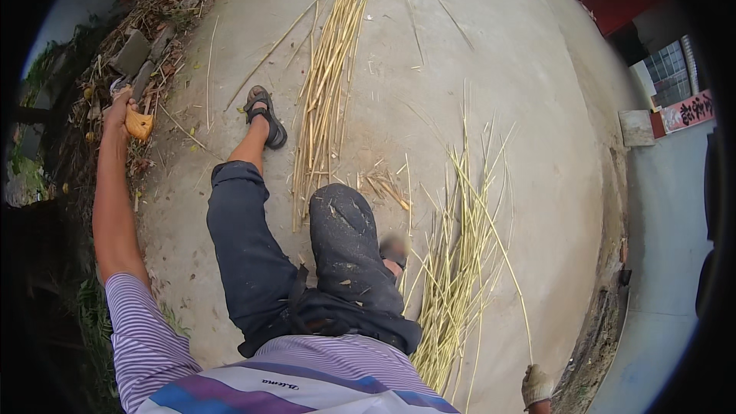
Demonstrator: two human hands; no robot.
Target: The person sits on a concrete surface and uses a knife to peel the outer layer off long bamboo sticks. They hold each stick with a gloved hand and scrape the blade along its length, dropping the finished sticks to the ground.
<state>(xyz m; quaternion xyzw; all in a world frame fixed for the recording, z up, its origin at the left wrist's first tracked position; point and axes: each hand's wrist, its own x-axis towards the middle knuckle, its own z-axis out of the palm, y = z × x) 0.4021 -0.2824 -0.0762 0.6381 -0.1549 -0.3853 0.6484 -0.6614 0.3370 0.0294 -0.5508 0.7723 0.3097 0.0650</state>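
Note:
My left hand is stretched far out to the left, its fingers closed round a tool with an orange-brown wooden handle; the tool's other end is too small to make out. At the lower right, my right hand wears a pale work glove. It is closed at the end of a long, thin green-yellow stalk. That stalk runs up over a loose pile of similar stalks on the ground to the right of my legs. Part of the right hand's fingers is hard to see.
A bundle of thicker yellow canes lies on the concrete ground ahead of my legs. Short cut pieces lie near my knee. Stone blocks and dry litter line the left side. A pale wall stands at right.

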